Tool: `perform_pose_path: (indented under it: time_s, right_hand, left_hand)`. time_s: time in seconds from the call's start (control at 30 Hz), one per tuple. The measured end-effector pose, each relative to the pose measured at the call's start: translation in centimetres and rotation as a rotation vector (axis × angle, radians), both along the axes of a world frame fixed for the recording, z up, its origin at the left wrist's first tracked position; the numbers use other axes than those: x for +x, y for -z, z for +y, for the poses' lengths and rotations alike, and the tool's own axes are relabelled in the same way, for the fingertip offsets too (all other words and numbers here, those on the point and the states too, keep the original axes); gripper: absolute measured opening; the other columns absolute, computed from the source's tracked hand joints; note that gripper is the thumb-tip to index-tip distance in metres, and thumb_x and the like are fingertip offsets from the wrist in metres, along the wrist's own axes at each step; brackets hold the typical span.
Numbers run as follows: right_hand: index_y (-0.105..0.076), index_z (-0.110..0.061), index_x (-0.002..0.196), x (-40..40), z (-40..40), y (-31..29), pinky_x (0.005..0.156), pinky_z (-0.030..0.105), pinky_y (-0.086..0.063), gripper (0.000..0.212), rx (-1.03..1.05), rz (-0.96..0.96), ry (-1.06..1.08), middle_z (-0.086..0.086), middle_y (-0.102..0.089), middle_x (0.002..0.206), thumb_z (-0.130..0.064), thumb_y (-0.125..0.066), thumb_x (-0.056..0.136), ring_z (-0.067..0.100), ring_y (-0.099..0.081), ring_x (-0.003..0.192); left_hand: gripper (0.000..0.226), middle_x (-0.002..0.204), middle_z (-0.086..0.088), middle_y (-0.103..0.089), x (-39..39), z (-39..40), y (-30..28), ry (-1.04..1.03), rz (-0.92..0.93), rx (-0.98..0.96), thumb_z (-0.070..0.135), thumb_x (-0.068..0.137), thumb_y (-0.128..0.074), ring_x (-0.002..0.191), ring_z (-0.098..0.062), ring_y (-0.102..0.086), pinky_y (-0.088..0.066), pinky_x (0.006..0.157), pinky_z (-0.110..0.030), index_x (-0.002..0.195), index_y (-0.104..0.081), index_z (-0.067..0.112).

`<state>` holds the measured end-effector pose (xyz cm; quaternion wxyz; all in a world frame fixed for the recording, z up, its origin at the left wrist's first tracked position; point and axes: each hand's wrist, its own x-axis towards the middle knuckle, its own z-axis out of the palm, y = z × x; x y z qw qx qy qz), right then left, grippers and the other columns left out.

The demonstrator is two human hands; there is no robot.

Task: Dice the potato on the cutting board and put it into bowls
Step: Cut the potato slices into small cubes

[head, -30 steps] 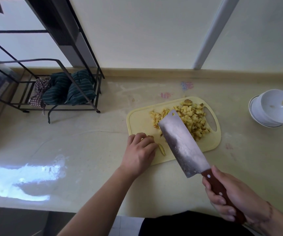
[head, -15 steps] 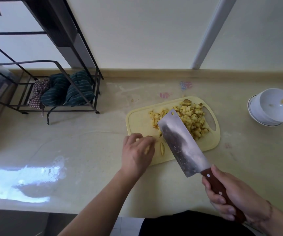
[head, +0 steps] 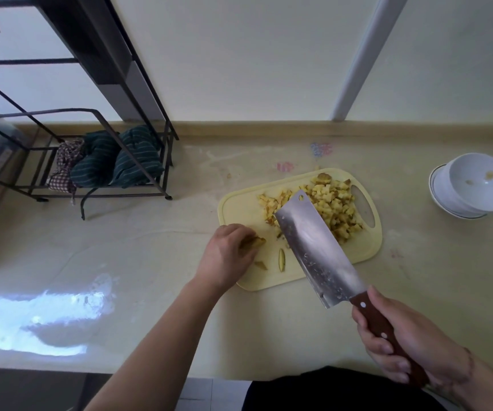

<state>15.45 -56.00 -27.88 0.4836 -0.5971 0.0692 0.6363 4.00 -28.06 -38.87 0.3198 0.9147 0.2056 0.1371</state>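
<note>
A pale yellow cutting board (head: pixel 239 207) lies on the counter with a heap of diced potato (head: pixel 333 207) on its far right part. My left hand (head: pixel 227 255) grips a small potato piece (head: pixel 256 241) over the board's near left corner. Two thin potato slivers (head: pixel 281 260) lie on the board beside that hand. My right hand (head: pixel 405 342) holds the brown handle of a cleaver (head: pixel 313 247); its wide steel blade hangs above the board, tip toward the heap. Stacked white bowls (head: pixel 476 185) stand at the far right, with a few scraps inside the top one.
A black wire rack (head: pixel 97 161) with crumpled striped and checked cloths stands at the back left of the beige counter (head: pixel 120 262). A raised ledge and wall run along the back. The counter's front edge is near my body.
My left hand has shifted left and lifted a potato piece off the board, uncovering slivers beneath it. The cleaver and my right hand have hardly moved.
</note>
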Motion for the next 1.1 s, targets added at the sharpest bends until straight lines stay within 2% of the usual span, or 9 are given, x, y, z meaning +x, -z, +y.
perform_pose_path:
  time_s: [0.13, 0.2, 0.3, 0.43, 0.53, 0.6, 0.7, 0.83, 1.1]
  right_hand:
    - [-0.045, -0.008, 0.082, 0.0, 0.1, 0.1, 0.035, 0.018, -0.03, 0.056, 0.007, 0.001, 0.004, 0.009, -0.025, 0.057, -0.063, -0.039, 0.089, 0.009, -0.02, 0.035]
    - [-0.047, -0.01, 0.079, 0.0, 0.2, 0.0, 0.035, 0.018, -0.03, 0.063, 0.017, 0.008, 0.003, 0.009, -0.025, 0.057, -0.073, -0.048, 0.085, 0.009, -0.02, 0.035]
    - [-0.051, -0.013, 0.073, 0.1, 0.3, -0.2, 0.034, 0.018, -0.031, 0.061, 0.028, 0.007, -0.003, 0.009, -0.026, 0.056, -0.073, -0.059, 0.067, 0.009, -0.02, 0.034]
    - [-0.051, -0.013, 0.074, 0.1, 0.3, -0.3, 0.034, 0.019, -0.031, 0.061, 0.03, 0.004, 0.002, 0.009, -0.026, 0.056, -0.073, -0.059, 0.07, 0.01, -0.02, 0.034]
    - [-0.047, -0.01, 0.08, 0.2, 0.2, -0.1, 0.034, 0.018, -0.03, 0.061, 0.019, 0.001, 0.017, 0.009, -0.025, 0.056, -0.071, -0.047, 0.089, 0.009, -0.02, 0.034]
    - [-0.047, -0.01, 0.079, 0.3, 0.1, -0.1, 0.034, 0.018, -0.03, 0.062, 0.02, 0.006, 0.021, 0.009, -0.025, 0.056, -0.072, -0.049, 0.087, 0.008, -0.02, 0.035]
    - [-0.051, -0.013, 0.073, 0.2, 0.2, -0.3, 0.034, 0.018, -0.031, 0.061, 0.026, 0.01, 0.002, 0.009, -0.026, 0.055, -0.073, -0.059, 0.07, 0.009, -0.021, 0.034]
    - [-0.045, -0.009, 0.081, 0.2, 0.1, -0.3, 0.034, 0.018, -0.029, 0.057, 0.009, 0.007, 0.015, 0.009, -0.025, 0.056, -0.065, -0.041, 0.09, 0.009, -0.02, 0.035]
    - [-0.045, -0.009, 0.081, 0.3, 0.0, -0.1, 0.034, 0.018, -0.029, 0.054, -0.003, 0.0, 0.017, 0.009, -0.025, 0.056, -0.061, -0.037, 0.091, 0.009, -0.019, 0.035]
  left_hand:
    - [0.022, 0.096, -0.003, -0.073, 0.5, -0.2, 0.1, 0.078, -0.028, -0.035, 0.014, 0.08, -0.083, 0.089, -0.026, -0.065, -0.058, 0.079, -0.04, 0.1, -0.075, 0.008]
    - [0.024, 0.103, -0.006, -0.071, 0.6, -0.6, 0.4, 0.083, -0.043, -0.002, 0.017, 0.08, -0.081, 0.091, -0.028, -0.065, -0.058, 0.08, -0.041, 0.102, -0.075, 0.008]
    - [0.031, 0.114, -0.008, -0.064, 0.4, -2.1, 0.6, 0.012, -0.106, 0.147, 0.034, 0.078, -0.078, 0.099, -0.03, -0.059, -0.051, 0.086, -0.036, 0.1, -0.072, 0.012]
    - [0.03, 0.111, -0.001, -0.065, 0.6, -5.5, 0.6, 0.059, -0.063, 0.408, 0.047, 0.076, -0.073, 0.105, -0.029, -0.048, -0.038, 0.083, -0.039, 0.087, -0.07, 0.019]
    - [0.024, 0.103, 0.002, -0.066, 0.7, -6.4, 0.9, -0.015, -0.042, 0.463, 0.043, 0.081, -0.065, 0.101, -0.027, -0.046, -0.033, 0.079, -0.039, 0.08, -0.072, 0.02]
    - [0.023, 0.1, 0.003, -0.066, 0.6, -6.6, 0.9, -0.041, -0.042, 0.496, 0.04, 0.085, -0.063, 0.099, -0.026, -0.045, -0.031, 0.078, -0.038, 0.076, -0.073, 0.021]
    - [0.017, 0.095, 0.003, -0.066, 0.5, -6.3, 1.1, -0.012, -0.044, 0.555, 0.031, 0.083, -0.073, 0.096, -0.027, -0.046, -0.031, 0.075, -0.038, 0.07, -0.07, 0.02]
    - [0.018, 0.088, -0.001, -0.064, 0.7, -5.6, 1.0, 0.068, -0.059, 0.644, 0.016, 0.075, -0.079, 0.091, -0.028, -0.046, -0.029, 0.072, -0.038, 0.068, -0.063, 0.017]
    - [0.009, 0.096, -0.003, -0.065, -0.8, -4.8, 0.7, 0.133, 0.0, 0.674, 0.016, 0.079, -0.074, 0.096, -0.028, -0.046, -0.031, 0.074, -0.04, 0.076, -0.065, 0.015]
